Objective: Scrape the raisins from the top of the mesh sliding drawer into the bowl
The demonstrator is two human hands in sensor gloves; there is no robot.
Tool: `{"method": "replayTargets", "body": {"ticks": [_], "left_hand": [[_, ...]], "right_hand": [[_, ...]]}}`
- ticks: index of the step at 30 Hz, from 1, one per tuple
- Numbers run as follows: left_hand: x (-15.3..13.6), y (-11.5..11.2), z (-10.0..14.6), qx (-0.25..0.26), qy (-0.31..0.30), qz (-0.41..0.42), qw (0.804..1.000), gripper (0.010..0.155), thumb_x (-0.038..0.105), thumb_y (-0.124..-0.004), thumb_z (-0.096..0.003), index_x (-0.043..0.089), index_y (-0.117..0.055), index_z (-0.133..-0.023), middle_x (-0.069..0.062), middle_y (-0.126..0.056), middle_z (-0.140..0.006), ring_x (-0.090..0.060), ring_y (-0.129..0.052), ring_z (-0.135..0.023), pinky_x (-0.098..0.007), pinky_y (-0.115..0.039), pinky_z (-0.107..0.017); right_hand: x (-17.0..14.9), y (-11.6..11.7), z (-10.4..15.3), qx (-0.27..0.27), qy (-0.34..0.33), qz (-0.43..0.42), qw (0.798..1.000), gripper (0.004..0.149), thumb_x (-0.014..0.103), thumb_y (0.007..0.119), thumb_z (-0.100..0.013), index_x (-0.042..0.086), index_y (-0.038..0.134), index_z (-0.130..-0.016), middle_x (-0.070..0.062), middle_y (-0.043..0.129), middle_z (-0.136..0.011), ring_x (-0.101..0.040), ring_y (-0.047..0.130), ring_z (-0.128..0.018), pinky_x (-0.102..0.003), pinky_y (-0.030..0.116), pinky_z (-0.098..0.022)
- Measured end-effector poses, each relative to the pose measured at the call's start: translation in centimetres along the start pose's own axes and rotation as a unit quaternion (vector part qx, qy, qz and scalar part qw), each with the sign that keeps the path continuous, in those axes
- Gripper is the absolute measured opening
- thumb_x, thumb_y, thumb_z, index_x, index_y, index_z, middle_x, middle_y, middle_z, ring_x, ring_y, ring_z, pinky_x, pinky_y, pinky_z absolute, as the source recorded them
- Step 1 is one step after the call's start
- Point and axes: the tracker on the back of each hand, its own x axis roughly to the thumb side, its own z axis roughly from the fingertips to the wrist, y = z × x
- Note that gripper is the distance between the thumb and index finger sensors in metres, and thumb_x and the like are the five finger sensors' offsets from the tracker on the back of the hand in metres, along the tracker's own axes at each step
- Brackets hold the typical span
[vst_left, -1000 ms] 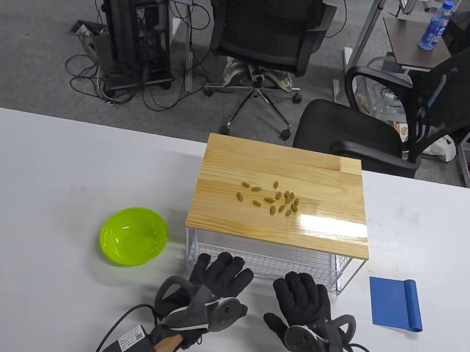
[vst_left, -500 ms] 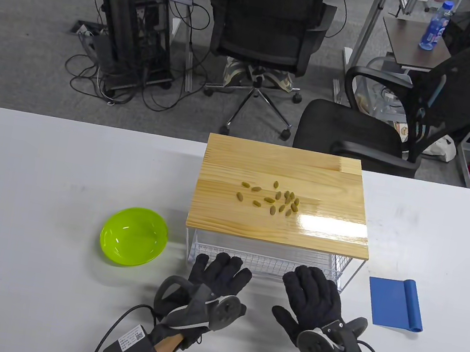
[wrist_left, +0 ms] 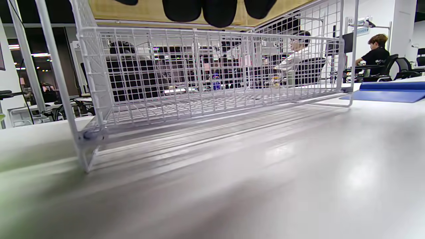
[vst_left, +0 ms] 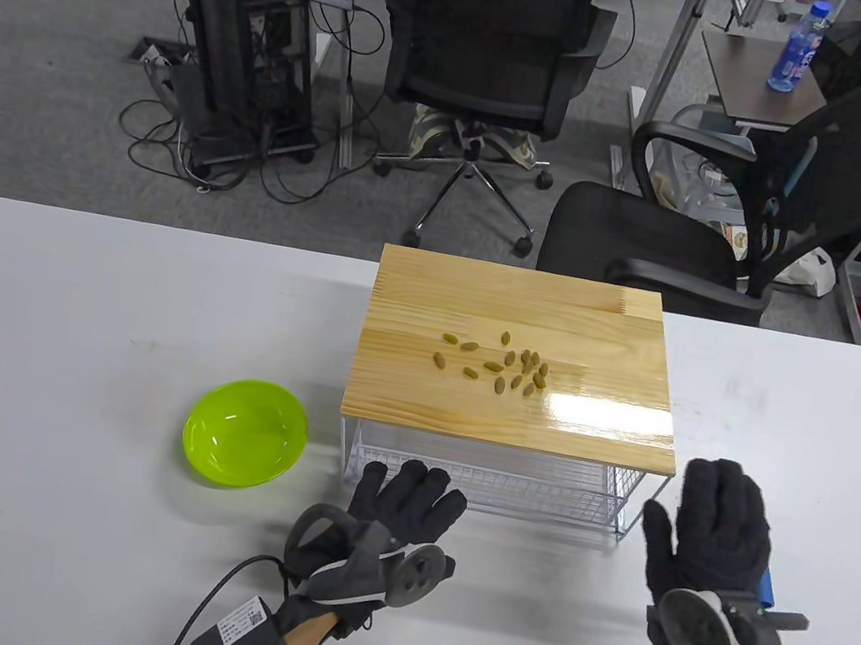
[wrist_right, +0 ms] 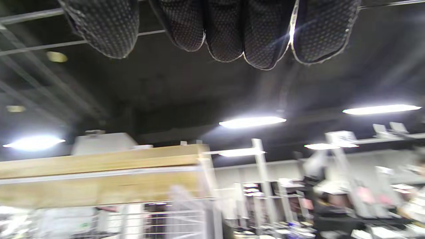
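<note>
Several green raisins (vst_left: 502, 365) lie scattered on the wooden top (vst_left: 466, 403) of the white mesh drawer (vst_left: 486, 480). A lime green bowl (vst_left: 245, 433) stands on the table left of the drawer. My left hand (vst_left: 409, 500) rests flat on the table, fingers straight, just before the drawer's front left; the mesh basket (wrist_left: 206, 76) fills the left wrist view. My right hand (vst_left: 719, 519) hovers raised with fingers straight, right of the drawer, covering most of a blue scraper (vst_left: 767, 589). The blurred right wrist view shows the wooden top's edge (wrist_right: 99, 166).
The white table (vst_left: 67, 328) spreads wide to the left and right of the drawer. Office chairs (vst_left: 488, 52) and desks stand beyond the far edge. The blue scraper (wrist_left: 388, 93) lies at the right in the left wrist view.
My right hand has lifted off the table in front of the drawer and swung right, now over the blue scraper. The left hand, bowl and raisins have stayed put.
</note>
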Motion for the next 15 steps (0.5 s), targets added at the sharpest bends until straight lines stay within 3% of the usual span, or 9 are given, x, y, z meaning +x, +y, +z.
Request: {"method": "replayTargets", "body": {"ticks": [4,6,12,15], "left_hand": [[0.0,0.0,-0.1,-0.007,0.000,-0.007,1.000,0.073,0.067,-0.056,-0.0476,0.039,-0.046,-0.115,0.000,-0.052,-0.126,-0.034,-0.057,-0.119,-0.063,-0.048,-0.084],[0.0,0.0,-0.1,-0.010,0.000,-0.003,1.000,0.073,0.067,-0.056,-0.0476,0.039,-0.046,-0.115,0.000,-0.052,-0.126,-0.034,-0.057,-0.119,-0.063,-0.048,-0.084],[0.0,0.0,-0.2,-0.017,0.002,0.001,1.000,0.073,0.067,-0.056,-0.0476,0.039,-0.046,-0.115,0.000,-0.052,-0.126,-0.034,-0.057,-0.119,-0.063,-0.048,-0.084],[0.0,0.0,-0.2,-0.019,0.000,0.001,1.000,0.073,0.067,-0.056,-0.0476,0.039,-0.046,-0.115,0.000,-0.053,-0.126,-0.033,-0.058,-0.119,-0.063,-0.048,-0.085]], "right_hand": [[-4.7,1.4,-1.1,0.046,0.136,0.025,0.989,0.067,0.041,0.069,-0.058,0.005,0.047,-0.110,-0.029,0.051,-0.109,-0.059,0.067,-0.092,-0.067,0.063,-0.058],[-6.7,2.6,-1.2,0.096,0.190,0.041,0.976,0.067,0.040,0.070,-0.058,0.004,0.047,-0.110,-0.029,0.051,-0.109,-0.059,0.067,-0.091,-0.067,0.063,-0.058],[-10.8,7.5,-0.5,0.275,0.287,0.087,0.914,0.069,0.040,0.072,-0.058,0.005,0.045,-0.111,-0.029,0.049,-0.110,-0.059,0.066,-0.092,-0.067,0.063,-0.058],[-11.7,9.2,0.2,0.329,0.311,0.095,0.887,0.068,0.039,0.071,-0.059,0.004,0.045,-0.111,-0.030,0.049,-0.110,-0.060,0.067,-0.090,-0.067,0.064,-0.058]]}}
